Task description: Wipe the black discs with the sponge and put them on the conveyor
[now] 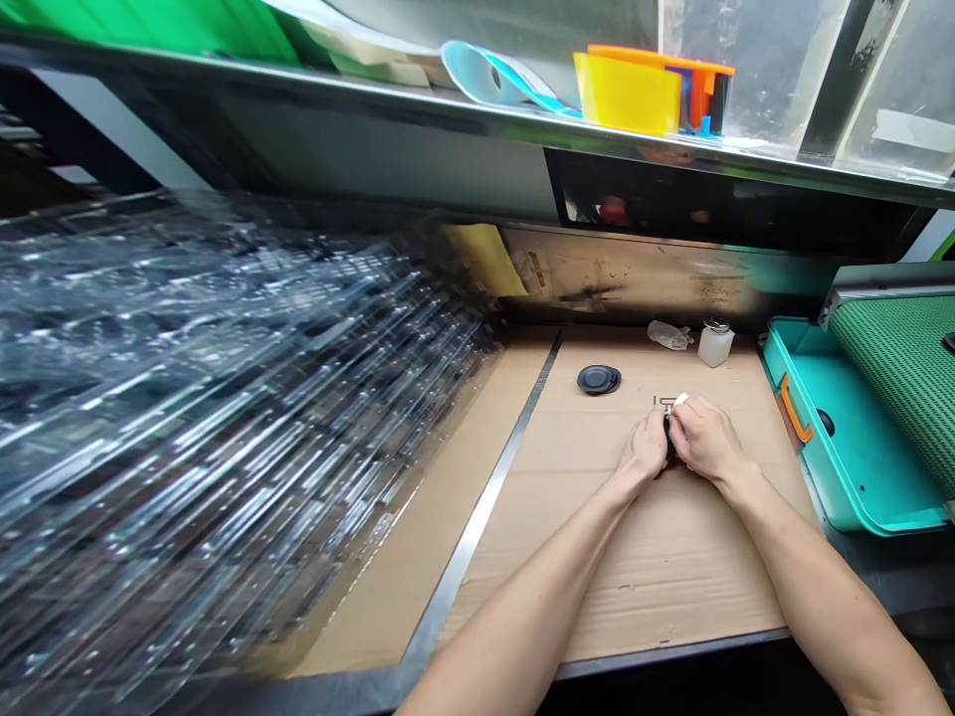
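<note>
Person's left hand & right hand meet over a cardboard sheet, wrists resting near each other, forearms coming in from the bottom of the head view. Btwn them sits a small dark item w/ a white tip sticking out at the top; mostly hidden by the hands, so exact kind can't be told. Fingers of both hands are together & clamped on it, holding it just off or on the cardboard (can't tell which). Just beside the hands, a small dark printed mark shows on the cardboard. Further up the sheet, left of the hands, lies a low stack of round black discs. Near the back edge stand a white plastic bottle w/ a metal-looking top & a crumpled plastic bag, touching-close but apart. To the right: teal tray w/ orange latch, & a green mesh mat beyond it. Metal strip runs along the cardboard's left side. Left of that, a big pile of transparent plastic sheets, blurred. Overhead, on a metal shelf: yellow container, orange piece, rolled teal-and-white sheet.
</note>
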Demonstrator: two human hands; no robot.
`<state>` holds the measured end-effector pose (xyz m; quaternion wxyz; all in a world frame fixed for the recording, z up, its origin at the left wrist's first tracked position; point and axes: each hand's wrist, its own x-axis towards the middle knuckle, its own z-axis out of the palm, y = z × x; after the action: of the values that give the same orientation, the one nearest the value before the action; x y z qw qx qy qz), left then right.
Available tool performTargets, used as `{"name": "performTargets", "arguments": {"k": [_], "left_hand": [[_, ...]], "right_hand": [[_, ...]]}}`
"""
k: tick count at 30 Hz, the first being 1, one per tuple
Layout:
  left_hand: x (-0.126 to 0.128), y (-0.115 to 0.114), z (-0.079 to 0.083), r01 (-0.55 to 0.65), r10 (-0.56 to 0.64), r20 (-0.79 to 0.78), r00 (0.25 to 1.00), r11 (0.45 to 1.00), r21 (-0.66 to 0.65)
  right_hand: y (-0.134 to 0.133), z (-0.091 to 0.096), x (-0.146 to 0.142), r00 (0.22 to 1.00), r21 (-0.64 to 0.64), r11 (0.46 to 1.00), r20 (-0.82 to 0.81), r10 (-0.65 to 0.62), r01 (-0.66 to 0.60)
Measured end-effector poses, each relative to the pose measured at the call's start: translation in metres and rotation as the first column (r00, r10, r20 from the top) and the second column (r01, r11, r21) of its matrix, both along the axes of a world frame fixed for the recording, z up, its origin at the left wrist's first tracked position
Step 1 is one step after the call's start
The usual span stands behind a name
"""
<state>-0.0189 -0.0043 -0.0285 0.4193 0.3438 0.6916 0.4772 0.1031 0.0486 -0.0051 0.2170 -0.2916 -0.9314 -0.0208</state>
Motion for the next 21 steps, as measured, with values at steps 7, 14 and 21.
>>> {"name": "performTargets", "arguments": {"k": [7, 14, 21], "left_hand": [[-0.003, -0.006, 0.004, 0.085, -0.072, -0.143, 0.987, 0.992, 0.088], [-0.003, -0.006, 0.0, 0.136, -0.108, -0.207, 0.972, 0.983, 0.123], [-0.001, -0.011, 0.008, 0.205, -0.19, -0.111, 0.975, 0.968, 0.145]], "right_hand": [[0.003, -0.005, 0.0, 0.999, -0.092, 0.995, 0.016, -0.048, 0.049], [0.001, -0.003, 0.0, 0.999, -0.112, 0.994, -0.041, -0.018, 0.013], [0.006, 0.0, 0.005, 0.999, -0.197, 0.98, 0.031, -0.034, 0.039]]}}
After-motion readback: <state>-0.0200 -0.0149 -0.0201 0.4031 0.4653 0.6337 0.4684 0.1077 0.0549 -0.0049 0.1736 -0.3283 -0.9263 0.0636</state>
